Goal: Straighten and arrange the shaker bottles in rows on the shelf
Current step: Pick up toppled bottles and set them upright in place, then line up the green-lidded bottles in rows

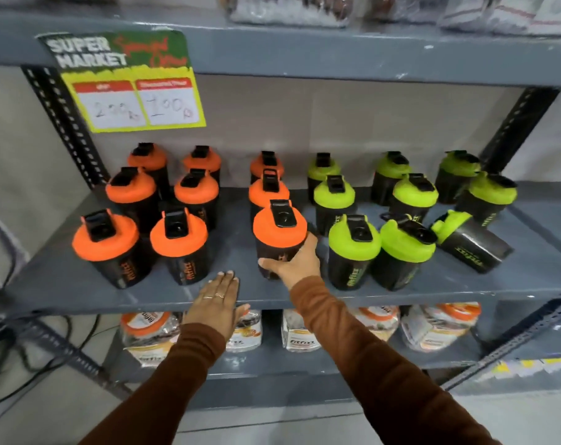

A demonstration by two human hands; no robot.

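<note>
Black shaker bottles stand on a grey metal shelf (80, 293). Several with orange lids fill the left half, in three columns. Several with green lids fill the right half. My right hand (296, 263) grips the front orange-lid bottle (279, 229) of the third column around its lower body. My left hand (218, 300) lies flat on the shelf's front edge, fingers apart, holding nothing. At the right, one green-lid bottle (468, 240) lies on its side. The front green-lid bottle (406, 248) beside it leans slightly.
A yellow and green price sign (134, 91) hangs from the shelf above at the left. Packaged goods in clear bags (150, 332) sit on the shelf below. Slotted black uprights (67, 123) frame the shelf. Cables lie on the floor at the lower left.
</note>
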